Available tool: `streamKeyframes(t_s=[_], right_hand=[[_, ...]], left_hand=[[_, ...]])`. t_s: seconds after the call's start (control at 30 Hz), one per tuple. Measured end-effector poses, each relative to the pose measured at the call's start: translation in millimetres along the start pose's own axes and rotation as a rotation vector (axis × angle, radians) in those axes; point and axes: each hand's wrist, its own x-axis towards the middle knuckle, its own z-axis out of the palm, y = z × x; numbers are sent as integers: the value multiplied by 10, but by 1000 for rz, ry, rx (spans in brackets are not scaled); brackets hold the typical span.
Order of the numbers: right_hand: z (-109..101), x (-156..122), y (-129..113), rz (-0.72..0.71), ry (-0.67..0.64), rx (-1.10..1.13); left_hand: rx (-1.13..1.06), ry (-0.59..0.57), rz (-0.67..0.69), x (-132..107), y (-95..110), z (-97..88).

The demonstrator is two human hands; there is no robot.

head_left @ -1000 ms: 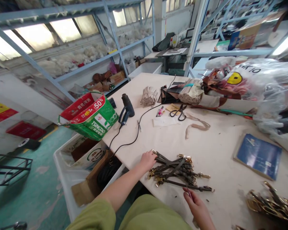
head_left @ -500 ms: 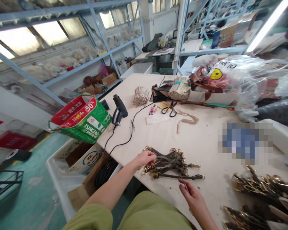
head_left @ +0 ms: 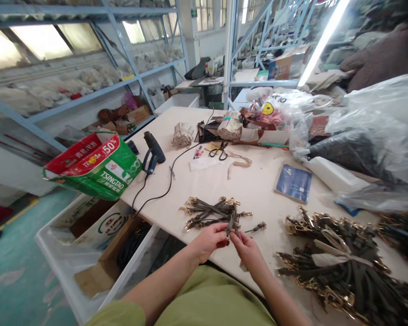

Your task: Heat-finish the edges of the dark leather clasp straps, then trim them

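Note:
A small pile of dark straps with gold clasps (head_left: 211, 212) lies near the table's front edge. My left hand (head_left: 209, 240) and my right hand (head_left: 246, 249) meet just below it, both pinched on one dark strap (head_left: 231, 222) that rises from the fingers toward the pile. A loose strap end with a clasp (head_left: 258, 226) lies just right of my hands.
A big heap of similar straps (head_left: 343, 267) covers the table at right. A heat gun (head_left: 151, 151) with its black cord, scissors (head_left: 219, 151), a blue booklet (head_left: 294, 182) and plastic bags (head_left: 370, 140) lie further back. A green carton (head_left: 95, 165) and white bin (head_left: 71, 253) stand at left.
My left hand left the pile's left side and my right hand came up from the table edge; both now pinch one strap. The view has swung right, showing the big heap.

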Motion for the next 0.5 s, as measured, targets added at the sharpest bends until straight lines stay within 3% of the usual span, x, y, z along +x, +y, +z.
streamKeyframes(t_s=[0.13, 0.27, 0.33, 0.5], right_hand=[[-65, -52, 8, 5, 48, -8], [-141, -118, 7, -80, 85, -137], [-199, -161, -6, -94, 118, -204], [-576, -444, 153, -36, 139, -303]], left_hand=[[342, 148, 139, -32, -210, 134], [683, 245, 273, -37, -315, 199], [638, 317, 256, -10, -311, 184], [177, 329, 58, 97, -291, -49]])
